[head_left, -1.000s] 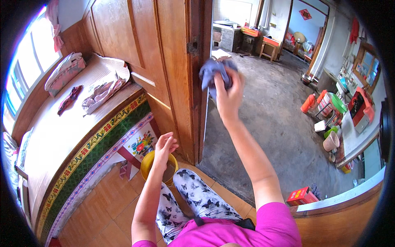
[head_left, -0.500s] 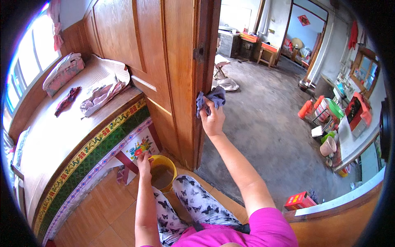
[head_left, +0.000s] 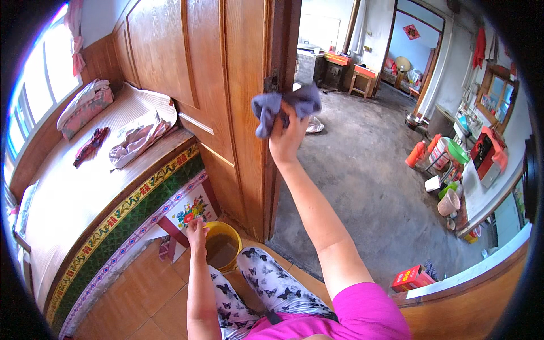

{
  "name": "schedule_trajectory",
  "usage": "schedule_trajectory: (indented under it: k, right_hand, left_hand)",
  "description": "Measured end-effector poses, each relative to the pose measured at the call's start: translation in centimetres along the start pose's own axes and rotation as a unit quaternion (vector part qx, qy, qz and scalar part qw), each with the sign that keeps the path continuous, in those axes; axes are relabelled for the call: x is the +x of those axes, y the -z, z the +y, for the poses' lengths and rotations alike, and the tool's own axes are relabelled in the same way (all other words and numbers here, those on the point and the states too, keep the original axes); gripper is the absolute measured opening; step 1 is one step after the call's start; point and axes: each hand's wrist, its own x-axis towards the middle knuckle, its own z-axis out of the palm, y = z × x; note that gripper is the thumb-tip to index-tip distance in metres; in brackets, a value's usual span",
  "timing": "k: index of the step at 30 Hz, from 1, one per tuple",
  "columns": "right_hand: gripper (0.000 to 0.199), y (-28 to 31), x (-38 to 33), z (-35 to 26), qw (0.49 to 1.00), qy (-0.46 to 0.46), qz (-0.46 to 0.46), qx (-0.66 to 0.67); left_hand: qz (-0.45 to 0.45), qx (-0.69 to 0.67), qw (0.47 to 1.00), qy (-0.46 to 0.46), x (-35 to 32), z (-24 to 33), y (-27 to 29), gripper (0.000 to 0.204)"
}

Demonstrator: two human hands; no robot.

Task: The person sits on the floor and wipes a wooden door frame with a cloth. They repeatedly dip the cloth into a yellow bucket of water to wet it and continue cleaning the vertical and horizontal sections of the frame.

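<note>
- Right hand (head_left: 287,139) raised at arm's length, fingers closed around a bunched blue-grey cloth (head_left: 283,106); cloth pressed against the edge of the wooden door (head_left: 226,85), just beside the dark metal latch plate (head_left: 271,83).
- Left hand (head_left: 196,232) low, by the knees, fingers curled over the near rim of a yellow bucket (head_left: 229,263); grip looks loose, how tightly it is closed cannot be told.
- Bucket stands on the tan floor tiles (head_left: 141,294), at the foot of the door and beside the tiled front of the raised platform (head_left: 136,226). Murky brown water inside, level below the rim.
- Far right, along the wall: orange plastic container (head_left: 417,153), green basin (head_left: 458,151) stacked on a striped bucket, pale pail (head_left: 449,202) lower down. Contents not visible.
- Red carton (head_left: 412,278) on the concrete floor (head_left: 362,187), near a curved wooden ledge at lower right.
- Platform top carries a folded pink quilt (head_left: 85,106), crumpled pale clothes (head_left: 136,144), and a dark red rag (head_left: 90,144).
- Door edge stands upright, dividing the tiled side from the concrete room; threshold runs just past the bucket.
- Concrete floor is broad and open between the door and the right-hand clutter; a crumpled pale bag (head_left: 314,124) lies on it beyond the cloth.
- Tiled side is tight: the knees in butterfly-print trousers (head_left: 266,286), the bucket and the platform front sit close together.
</note>
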Motion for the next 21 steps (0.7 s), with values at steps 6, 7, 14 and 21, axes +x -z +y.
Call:
schedule_trajectory:
  k: [6, 7, 14, 21]
  right_hand:
    - [0.032, 6.3, -7.5, 2.9, 0.963, -0.048, -0.263, -0.026]
    - [0.030, 7.2, -5.9, 3.2, 0.963, -0.049, -0.263, -0.008]
    - [0.025, 0.8, 18.7, 0.1, 0.983, -0.030, -0.058, 0.174]
    - [0.031, -5.3, 31.2, -5.6, 0.960, 0.249, 0.128, -0.026]
  left_hand:
    - [0.001, -0.023, 1.000, -0.004, 0.4, -0.8, 1.0, 0.020]
    - [-0.005, -0.021, 1.000, 0.000, 0.3, -0.5, 0.3, 0.020]
    - [0.016, -0.061, 0.998, 0.003, 0.2, -0.6, 0.5, 0.018]
    - [-0.025, -0.050, 0.998, -0.017, -0.2, -0.2, -1.5, 0.022]
